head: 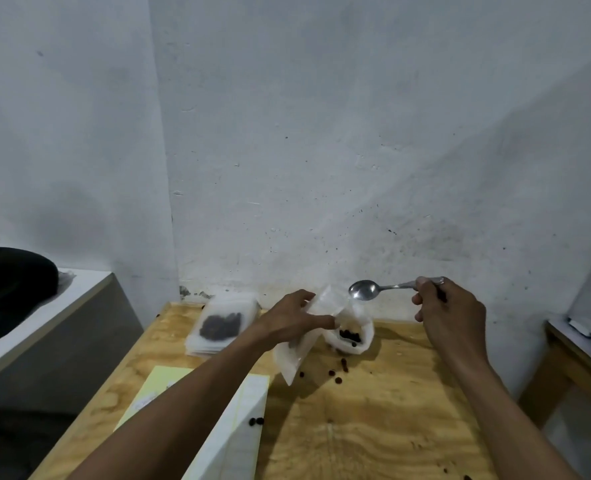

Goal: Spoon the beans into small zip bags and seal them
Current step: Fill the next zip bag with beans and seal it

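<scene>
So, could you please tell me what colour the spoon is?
Shiny silver metal spoon, clearest in the head view.

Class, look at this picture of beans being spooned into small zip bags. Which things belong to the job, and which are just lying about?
Part of the job:
spoon in the right hand
small bag in the left hand
open bag of beans
spilled beans
stack of bags, a filled one on top

Lying about:
yellow paper
white pad
black object on the side ledge

One head-worn view looks forward and down, close over the table (373, 427)
</scene>
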Demonstrator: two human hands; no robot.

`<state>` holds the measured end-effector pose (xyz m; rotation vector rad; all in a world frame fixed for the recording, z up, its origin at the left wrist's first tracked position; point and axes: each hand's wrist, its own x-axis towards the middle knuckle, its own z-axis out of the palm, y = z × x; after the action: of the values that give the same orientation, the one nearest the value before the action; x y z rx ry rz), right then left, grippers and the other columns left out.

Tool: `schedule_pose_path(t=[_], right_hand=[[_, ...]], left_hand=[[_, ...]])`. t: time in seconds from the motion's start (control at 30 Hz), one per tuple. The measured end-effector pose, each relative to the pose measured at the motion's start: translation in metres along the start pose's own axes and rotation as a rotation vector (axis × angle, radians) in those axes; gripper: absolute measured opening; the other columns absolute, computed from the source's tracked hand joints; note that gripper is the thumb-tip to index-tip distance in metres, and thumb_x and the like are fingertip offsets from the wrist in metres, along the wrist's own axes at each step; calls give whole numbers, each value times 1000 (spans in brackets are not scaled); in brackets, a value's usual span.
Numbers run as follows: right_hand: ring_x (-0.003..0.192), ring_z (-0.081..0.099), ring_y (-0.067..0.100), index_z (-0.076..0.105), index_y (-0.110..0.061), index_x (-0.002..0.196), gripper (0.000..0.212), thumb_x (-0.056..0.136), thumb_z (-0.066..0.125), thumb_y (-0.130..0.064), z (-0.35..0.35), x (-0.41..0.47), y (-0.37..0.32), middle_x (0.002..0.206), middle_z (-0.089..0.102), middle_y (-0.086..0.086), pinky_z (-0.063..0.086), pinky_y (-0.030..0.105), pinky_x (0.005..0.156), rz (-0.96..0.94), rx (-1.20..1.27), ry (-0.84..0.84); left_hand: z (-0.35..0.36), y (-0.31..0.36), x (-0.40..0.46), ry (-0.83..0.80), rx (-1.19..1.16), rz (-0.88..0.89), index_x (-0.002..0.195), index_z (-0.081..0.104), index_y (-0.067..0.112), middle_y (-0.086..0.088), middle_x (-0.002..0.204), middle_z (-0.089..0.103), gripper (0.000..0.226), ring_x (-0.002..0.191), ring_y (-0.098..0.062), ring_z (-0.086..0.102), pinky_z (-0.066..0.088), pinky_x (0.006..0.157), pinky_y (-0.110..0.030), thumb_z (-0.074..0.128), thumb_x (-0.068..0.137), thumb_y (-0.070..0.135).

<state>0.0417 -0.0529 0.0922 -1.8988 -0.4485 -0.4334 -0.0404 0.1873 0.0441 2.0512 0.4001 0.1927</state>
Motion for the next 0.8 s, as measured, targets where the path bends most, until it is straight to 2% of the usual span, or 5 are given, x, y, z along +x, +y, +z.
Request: schedule_pose_path(t=[0.23, 0.37, 0.5, 0.63, 0.8], right_hand=[[69, 66, 20, 74, -23, 95, 24, 102, 53, -33, 9, -12, 29, 74, 72, -1, 53, 36, 60, -66, -311, -112], [71, 66, 24, 69, -22, 91, 29, 104, 46, -34, 26, -20, 36, 77, 70, -2, 41, 31, 51, -195, -585, -146], [71, 65, 28, 58, -14, 81, 35, 104, 39, -32, 39, -23, 38, 79, 67, 4, 32, 30, 52, -111, -765, -161], [50, 46, 23, 46, -11, 57, 46, 100, 49, -28, 43, -20, 53, 55, 48, 6, 28, 26, 47, 278, -526, -122], [52, 59, 29, 70, -3, 64, 42, 97, 53, -22, 46, -29, 68, 55, 67, 12, 43, 29, 54, 642, -74, -121]], left_hand=[[16, 13, 9, -102, -101, -146, 136, 54, 17, 2, 131, 55, 82, 117, -21, 53, 46, 96, -37, 81, 71, 59], [27, 13, 15, -39, -126, -222, 100, 67, 12, -1, 88, 54, 55, 85, -19, 54, 42, 69, -32, 83, 70, 55], [30, 19, 20, 6, -180, -144, 80, 68, 11, 4, 75, 63, 38, 72, -16, 61, 43, 61, -26, 85, 74, 44], [22, 38, 21, -68, -152, -58, 87, 75, 6, 0, 78, 71, 45, 73, -20, 67, 49, 66, -29, 86, 72, 46], [18, 39, 25, -111, -82, -94, 72, 55, 14, -6, 72, 39, 52, 67, -21, 43, 30, 67, -36, 86, 64, 56]])
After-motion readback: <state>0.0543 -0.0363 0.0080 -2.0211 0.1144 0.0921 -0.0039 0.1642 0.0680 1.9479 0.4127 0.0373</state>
